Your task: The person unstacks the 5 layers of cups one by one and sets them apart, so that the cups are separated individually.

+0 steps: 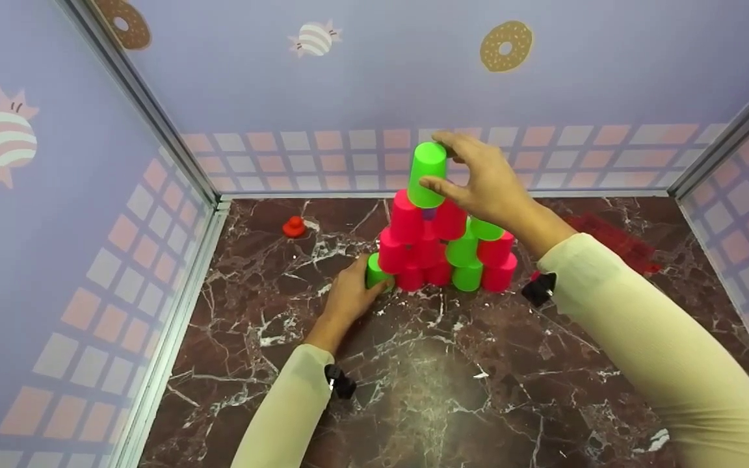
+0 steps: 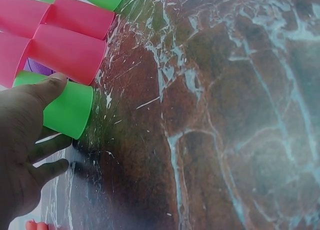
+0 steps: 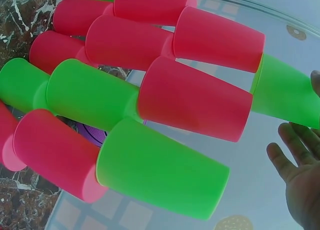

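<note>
My right hand (image 1: 488, 179) holds an upside-down green cup (image 1: 428, 175) between thumb and fingers at the top of a stack of red and green cups. In the right wrist view, the rim of that green cup (image 3: 285, 92) meets the bases of two red cups, one of them a red cup (image 3: 195, 100). Low on the left, my left hand (image 1: 348, 292) grips the bottom-row green cup (image 1: 378, 273). Its thumb lies on that green cup (image 2: 70, 107) in the left wrist view, with fingers at the far side. Another green cup (image 3: 162, 167) tops the stack's right side.
A purple thing (image 2: 37, 66) shows through a gap behind the cups. A small red object (image 1: 294, 227) lies back left on the marbled tabletop (image 1: 426, 390). At the right lies a red mesh-like item (image 1: 615, 244), partly behind my right arm. Patterned walls (image 1: 381, 78) enclose three sides.
</note>
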`<state>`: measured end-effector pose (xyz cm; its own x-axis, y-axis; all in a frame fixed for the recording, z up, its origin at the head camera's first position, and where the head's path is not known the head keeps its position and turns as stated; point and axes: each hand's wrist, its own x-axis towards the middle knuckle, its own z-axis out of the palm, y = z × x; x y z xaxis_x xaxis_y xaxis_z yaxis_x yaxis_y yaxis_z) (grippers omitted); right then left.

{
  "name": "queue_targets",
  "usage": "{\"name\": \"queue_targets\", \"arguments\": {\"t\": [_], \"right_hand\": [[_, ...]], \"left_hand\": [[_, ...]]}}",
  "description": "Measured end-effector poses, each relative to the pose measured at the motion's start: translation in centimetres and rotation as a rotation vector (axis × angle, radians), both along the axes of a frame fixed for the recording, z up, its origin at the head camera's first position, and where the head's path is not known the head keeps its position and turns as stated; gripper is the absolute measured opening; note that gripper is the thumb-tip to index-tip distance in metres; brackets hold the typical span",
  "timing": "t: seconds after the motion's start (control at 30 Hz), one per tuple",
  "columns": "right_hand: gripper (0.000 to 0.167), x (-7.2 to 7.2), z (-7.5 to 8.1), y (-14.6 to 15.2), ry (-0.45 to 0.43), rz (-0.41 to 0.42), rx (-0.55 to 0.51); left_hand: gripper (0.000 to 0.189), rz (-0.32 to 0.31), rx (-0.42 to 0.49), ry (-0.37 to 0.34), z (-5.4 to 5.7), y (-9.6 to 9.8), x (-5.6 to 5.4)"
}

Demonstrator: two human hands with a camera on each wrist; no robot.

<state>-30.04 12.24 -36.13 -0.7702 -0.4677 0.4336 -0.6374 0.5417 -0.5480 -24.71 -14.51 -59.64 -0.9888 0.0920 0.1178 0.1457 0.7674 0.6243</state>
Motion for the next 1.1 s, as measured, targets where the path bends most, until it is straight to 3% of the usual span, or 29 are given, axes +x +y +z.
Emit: {"name": "queue_targets", "arguments": {"t": [0.53, 1.1], "right_hand": [[0.062, 0.2, 0.8, 1.6, 0.016, -0.035, -0.001], [0.060, 0.9, 1.7, 7.6, 0.067, -0.133, 0.016]], "left_hand": [[0.056, -0.035, 0.022, 0.045, -0.1, 0.1, 0.0], [0.058, -0.046, 0.012, 0.061, -0.2, -0.1, 0.0]]}}
